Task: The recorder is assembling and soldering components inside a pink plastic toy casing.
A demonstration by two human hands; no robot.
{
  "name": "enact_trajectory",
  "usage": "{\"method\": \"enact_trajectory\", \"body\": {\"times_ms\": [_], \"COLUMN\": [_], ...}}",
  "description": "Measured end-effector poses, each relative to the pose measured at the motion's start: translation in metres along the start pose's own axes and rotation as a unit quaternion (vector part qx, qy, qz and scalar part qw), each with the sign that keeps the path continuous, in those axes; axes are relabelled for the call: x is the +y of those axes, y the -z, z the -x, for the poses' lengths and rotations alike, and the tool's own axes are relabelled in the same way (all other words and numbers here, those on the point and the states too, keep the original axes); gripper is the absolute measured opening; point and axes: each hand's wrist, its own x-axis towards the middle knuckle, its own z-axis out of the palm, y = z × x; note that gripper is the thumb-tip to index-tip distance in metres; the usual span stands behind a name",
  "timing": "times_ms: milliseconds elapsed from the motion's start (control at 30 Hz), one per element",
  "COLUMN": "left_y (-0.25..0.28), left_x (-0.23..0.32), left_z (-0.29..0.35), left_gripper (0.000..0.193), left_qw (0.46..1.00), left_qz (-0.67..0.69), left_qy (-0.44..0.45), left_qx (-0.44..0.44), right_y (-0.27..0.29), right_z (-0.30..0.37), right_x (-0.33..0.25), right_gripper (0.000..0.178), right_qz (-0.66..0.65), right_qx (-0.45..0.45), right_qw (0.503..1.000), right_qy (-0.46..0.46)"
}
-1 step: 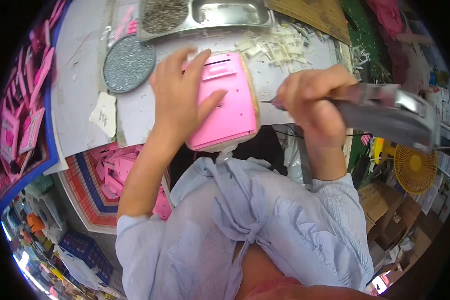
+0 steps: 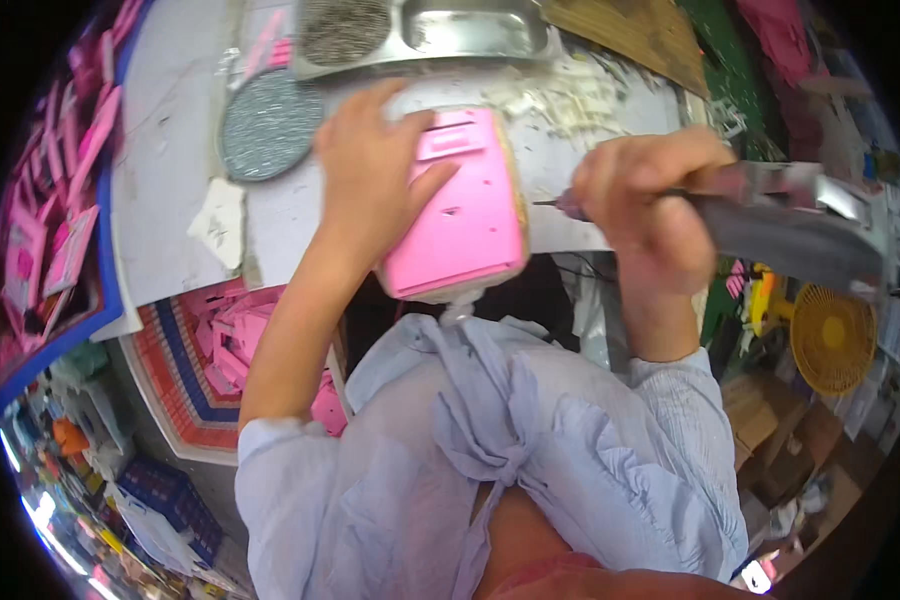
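The left hand covers the upper-left part of the pink panel, and that edge is hidden; the panel's underside cannot be seen. The right hand is blurred, and its fingers conceal the front section of the power screwdriver; the tool's rear end is smeared, its details unclear. The white parts blur together; individual shapes cannot be separated. The upper edge crops the metal tray; grey pieces in the round dish are too small to identify; the left forearm partly hides the striped container.
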Motion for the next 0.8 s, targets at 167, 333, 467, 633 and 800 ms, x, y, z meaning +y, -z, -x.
{"method": "enact_trajectory", "body": {"times_ms": [167, 333, 467, 633, 800], "left_y": [0.056, 0.103, 0.068, 0.083, 0.160], "left_x": [-0.032, -0.137, -0.156, -0.184, -0.236], "left_z": [0.027, 0.298, 0.502, 0.373, 0.105], "left_gripper": [0.028, 0.027, 0.046, 0.056, 0.028], "left_qw": [0.995, 0.852, 0.651, 0.807, 0.924], "left_qz": [0.085, 0.012, -0.115, -0.325, -0.235], "left_qy": [0.016, 0.403, 0.715, 0.438, 0.151], "left_qx": [0.054, 0.333, 0.230, 0.225, 0.262], "right_y": [0.014, 0.029, 0.023, 0.025, 0.028], "right_z": [-0.048, -0.059, -0.074, -0.084, -0.091], "right_x": [-0.021, -0.006, 0.018, 0.025, 0.023], "right_gripper": [0.027, 0.026, 0.027, 0.029, 0.049], "right_qz": [-0.064, -0.087, -0.095, -0.043, 0.008], "right_qx": [-0.096, -0.082, -0.024, 0.002, 0.047], "right_qw": [0.989, 0.991, 0.995, 0.999, 0.999], "right_qy": [0.090, 0.057, 0.010, 0.000, -0.015]}}
